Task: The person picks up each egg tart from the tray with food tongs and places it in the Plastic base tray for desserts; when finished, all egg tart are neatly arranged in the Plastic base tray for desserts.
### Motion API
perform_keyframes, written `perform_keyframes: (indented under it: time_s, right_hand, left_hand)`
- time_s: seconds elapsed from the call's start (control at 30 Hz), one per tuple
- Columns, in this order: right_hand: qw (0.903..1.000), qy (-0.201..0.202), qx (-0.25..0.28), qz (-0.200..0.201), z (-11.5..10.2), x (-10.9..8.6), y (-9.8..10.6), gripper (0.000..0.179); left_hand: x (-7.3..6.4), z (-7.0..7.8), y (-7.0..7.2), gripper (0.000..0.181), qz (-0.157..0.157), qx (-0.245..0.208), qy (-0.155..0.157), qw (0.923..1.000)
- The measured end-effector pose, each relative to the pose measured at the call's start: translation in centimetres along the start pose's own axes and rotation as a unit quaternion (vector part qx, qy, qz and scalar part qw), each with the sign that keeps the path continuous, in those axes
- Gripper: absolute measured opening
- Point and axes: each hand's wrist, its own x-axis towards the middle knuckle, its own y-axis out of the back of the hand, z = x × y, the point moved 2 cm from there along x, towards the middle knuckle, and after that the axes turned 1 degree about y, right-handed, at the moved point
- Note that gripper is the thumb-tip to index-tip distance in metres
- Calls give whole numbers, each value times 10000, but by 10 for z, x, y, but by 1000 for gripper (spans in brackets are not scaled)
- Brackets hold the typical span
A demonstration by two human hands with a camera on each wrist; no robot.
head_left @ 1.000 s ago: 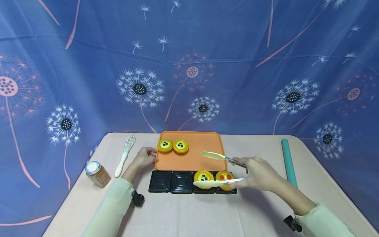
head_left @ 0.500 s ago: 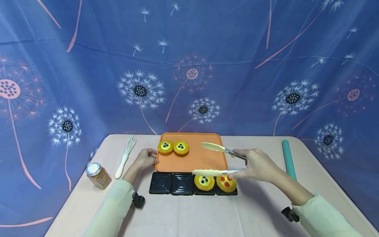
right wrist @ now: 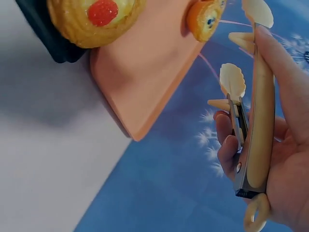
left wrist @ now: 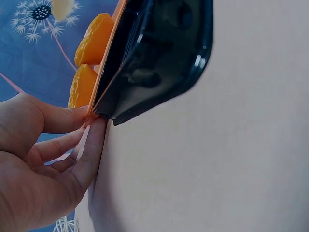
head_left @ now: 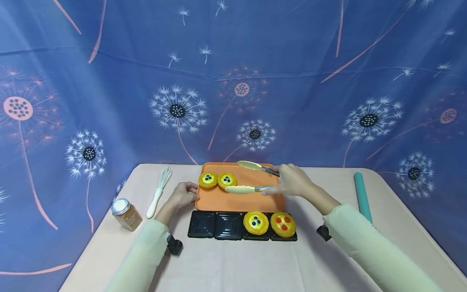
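Tongs (head_left: 240,189), held spread by the right hand (head_left: 292,180), hung above the orange tray (head_left: 215,202). Two blueberry tarts (head_left: 208,180) sat on its left side; the left hand (head_left: 183,195) pinched its left edge.

Light falls evenly — soft shadows on the pale table (head_left: 255,265), glints on the black tray (left wrist: 166,55).

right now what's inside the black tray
The black tray holds a blue-dotted tart and red-topped tart in its right two compartments; the left two look empty. Tarts hide the floors beneath.
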Motion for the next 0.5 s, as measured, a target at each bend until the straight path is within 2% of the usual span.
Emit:
perform_keyframes:
  time_s: [0.2,0.37,0.5]
  right_hand:
    - [9994,-313,23,-160,3,20,-19,108]
    - [9979,-568,171,-266,3,26,-35,105]
    - [9979,-579,211,-222,1,30,-43,99]
  left_hand:
    - [1,1,-3,34,-16,4,-20,10000]
    - [0,1,-3,34,-6,-2,-40,10000]
    - [0,0,-2,33,63,-41,-37,10000]
